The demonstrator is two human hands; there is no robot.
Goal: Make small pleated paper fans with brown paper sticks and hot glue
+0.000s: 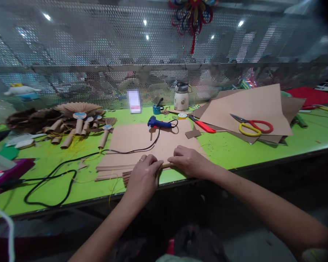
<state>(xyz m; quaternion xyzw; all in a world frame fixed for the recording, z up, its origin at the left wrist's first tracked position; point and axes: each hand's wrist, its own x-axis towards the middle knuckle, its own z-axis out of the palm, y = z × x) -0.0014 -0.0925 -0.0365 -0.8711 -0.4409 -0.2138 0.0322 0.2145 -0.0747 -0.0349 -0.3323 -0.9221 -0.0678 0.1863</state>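
Head view: kraft-paper fold (166,165) between left hand (145,174) and right hand (190,162), each pinching it; green tabletop (224,154), perforated screen (84,43) behind.

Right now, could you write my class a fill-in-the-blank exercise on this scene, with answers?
1. The glue gun lying on brown paper is ____ in colour.
2. The scissors on the right have one red handle loop and one ____ loop.
3. The tabletop is bright ____.
4. The ____ hand wears a ring.

Missing words: blue; yellow; green; left.
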